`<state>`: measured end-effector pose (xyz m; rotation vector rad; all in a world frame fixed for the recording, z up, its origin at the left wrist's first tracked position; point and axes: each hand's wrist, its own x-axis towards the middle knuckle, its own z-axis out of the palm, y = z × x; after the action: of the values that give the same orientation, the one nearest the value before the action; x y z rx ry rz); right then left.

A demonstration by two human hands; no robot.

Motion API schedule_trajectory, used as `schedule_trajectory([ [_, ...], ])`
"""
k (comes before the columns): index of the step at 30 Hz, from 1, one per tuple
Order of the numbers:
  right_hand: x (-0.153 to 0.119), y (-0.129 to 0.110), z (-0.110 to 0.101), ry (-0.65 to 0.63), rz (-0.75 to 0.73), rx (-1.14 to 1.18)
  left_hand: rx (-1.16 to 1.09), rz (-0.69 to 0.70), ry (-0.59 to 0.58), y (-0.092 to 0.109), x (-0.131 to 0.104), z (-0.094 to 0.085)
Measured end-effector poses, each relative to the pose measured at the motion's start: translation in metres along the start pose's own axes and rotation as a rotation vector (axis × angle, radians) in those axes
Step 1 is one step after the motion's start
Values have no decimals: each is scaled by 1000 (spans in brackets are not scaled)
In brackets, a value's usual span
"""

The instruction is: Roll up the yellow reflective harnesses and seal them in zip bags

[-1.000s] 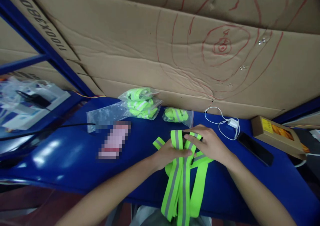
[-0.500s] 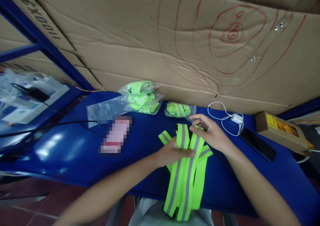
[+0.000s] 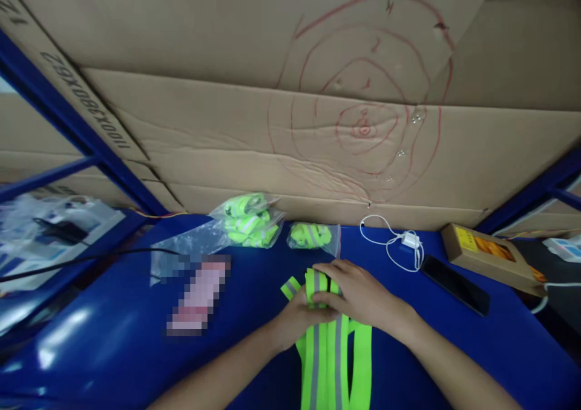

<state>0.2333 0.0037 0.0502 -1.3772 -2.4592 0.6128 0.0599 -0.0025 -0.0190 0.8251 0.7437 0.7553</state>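
Note:
Several neon-yellow reflective straps (image 3: 316, 352) with grey stripes hang in long folds over the blue tabletop, running off the lower edge of the view. My left hand (image 3: 302, 318) is closed around the bundle just below its folded top. From the right, my right hand (image 3: 356, 286) reaches over the top of the bundle, its fingers curled on the strap loops by a small dark piece. Just beyond the hands lies a clear bag of rolled straps (image 3: 311, 236). A short strap end (image 3: 289, 287) sticks out to the left of my left hand.
Stacked bags of similar straps (image 3: 251, 222) stand at the back beside a flat plastic bag (image 3: 184, 248). A blurred pink item (image 3: 200, 295) lies at left. On the right are a white charger cable (image 3: 411, 240), a dark phone (image 3: 456, 286) and a cardboard box (image 3: 494, 257). Cardboard (image 3: 218, 126) walls the back.
My right hand has moved from the right-hand loop to over the bundle's top, its fingers now on the straps. The view has tilted upward, showing more of the cardboard.

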Motion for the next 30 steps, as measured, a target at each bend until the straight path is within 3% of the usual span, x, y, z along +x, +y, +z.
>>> schedule_trajectory([
  [2,6,7,3,27,1,57,-175,-99,-79,1,1,-2],
  [4,11,11,3,101,2,109,-308,-173,-235,3,0,-2],
  [7,13,14,2,223,-4,169,-263,-236,-385,4,0,-1],
  [12,13,14,2,120,178,494,-21,-143,-363,11,-1,-2],
  [17,13,16,-5,301,237,686,150,-63,-495,27,-1,-11],
  [22,16,13,-4,93,326,965,248,-59,-531,28,-7,-10],
  [27,19,17,3,359,152,682,372,68,-433,27,-16,4],
  [30,11,12,-15,236,26,581,477,160,-444,44,-16,14],
])
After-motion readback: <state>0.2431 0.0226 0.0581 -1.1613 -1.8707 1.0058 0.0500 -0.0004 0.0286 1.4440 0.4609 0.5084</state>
